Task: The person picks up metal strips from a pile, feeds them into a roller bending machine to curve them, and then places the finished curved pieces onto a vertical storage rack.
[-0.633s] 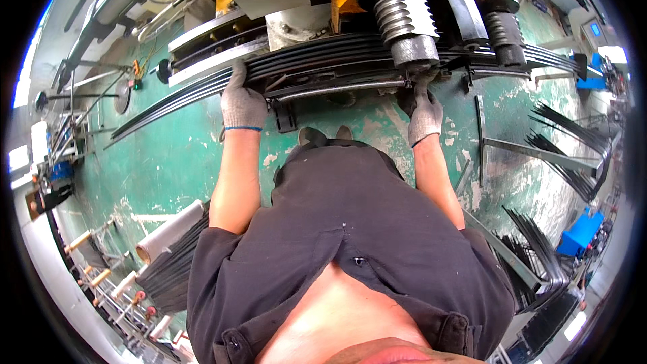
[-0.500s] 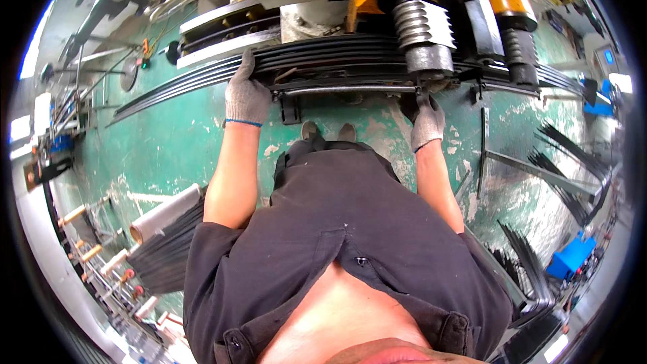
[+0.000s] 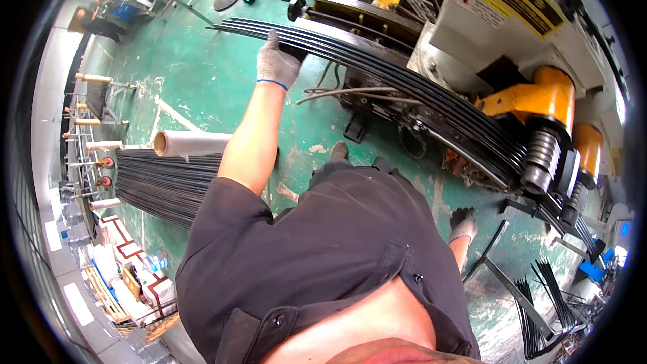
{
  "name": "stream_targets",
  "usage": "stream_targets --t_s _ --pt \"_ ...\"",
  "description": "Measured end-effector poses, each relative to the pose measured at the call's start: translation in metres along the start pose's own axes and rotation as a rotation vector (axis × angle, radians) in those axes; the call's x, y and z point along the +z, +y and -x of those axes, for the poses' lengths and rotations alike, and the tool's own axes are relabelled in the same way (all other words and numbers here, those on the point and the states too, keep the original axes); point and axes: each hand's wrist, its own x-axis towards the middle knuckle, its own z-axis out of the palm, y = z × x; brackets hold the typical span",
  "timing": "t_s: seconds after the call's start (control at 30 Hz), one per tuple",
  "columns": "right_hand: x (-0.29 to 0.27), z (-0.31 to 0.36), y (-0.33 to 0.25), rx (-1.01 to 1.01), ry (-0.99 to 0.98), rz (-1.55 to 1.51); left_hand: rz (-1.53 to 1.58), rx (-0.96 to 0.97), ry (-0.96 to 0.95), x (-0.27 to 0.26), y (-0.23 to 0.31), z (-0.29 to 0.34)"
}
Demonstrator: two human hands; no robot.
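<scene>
Several long black tubes (image 3: 377, 61) lie side by side and run from the upper left to beneath the machine's orange cylinders (image 3: 555, 94) at the right. My left hand (image 3: 278, 62), in a grey knit glove, grips the tubes near their left end. Its thumb shows on top, and the fingers are hidden underneath. Down at my right side hangs my right hand (image 3: 463, 224), in a dark-fingered glove. Its fingers look apart with nothing in them, away from the tubes and below the machine's ribbed steel posts (image 3: 541, 152).
A metal stand (image 3: 486, 249) and bundles of bent black rods (image 3: 552, 293) are at the lower right. On the left, a roll of film (image 3: 192, 143) rests by a stack of black tubes (image 3: 165, 185). Thin grey rods (image 3: 350, 92) jut from the machine.
My view has turned left, so the machine appears farther right. My right hand has left the machine's front and dropped to my side. My left hand still grips the tubes, nearer their left end.
</scene>
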Motion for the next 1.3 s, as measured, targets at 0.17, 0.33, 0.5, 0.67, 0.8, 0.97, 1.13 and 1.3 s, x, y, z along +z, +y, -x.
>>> stream_targets --t_s 0.17,0.33,0.5,0.67,0.8,0.97,1.13,1.3 --pt "0.033 0.066 0.052 -0.095 0.216 0.095 -0.121 0.283 0.149 -0.072 0.157 -0.088" --pt "0.041 0.110 0.118 -0.080 0.259 0.172 -0.211 0.284 0.253 -0.132 0.254 -0.147" --pt "0.062 0.144 0.137 -0.037 0.297 0.239 -0.399 0.304 0.153 -0.127 0.242 -0.144" --pt "0.080 0.146 0.123 -0.074 0.296 0.219 -0.445 0.161 -0.023 -0.102 0.203 -0.100" --pt "0.132 0.166 0.103 -0.139 0.238 0.259 -0.373 0.146 0.044 -0.088 0.216 -0.099" --pt "0.163 0.168 0.094 -0.188 0.148 0.273 -0.503 0.058 0.022 -0.076 0.202 -0.098" --pt "0.163 0.169 0.101 -0.197 0.135 0.297 -0.587 -0.046 -0.108 -0.073 0.198 -0.074" --pt "0.149 0.148 0.109 -0.143 0.104 0.378 -0.626 -0.156 -0.198 -0.075 0.214 -0.073"
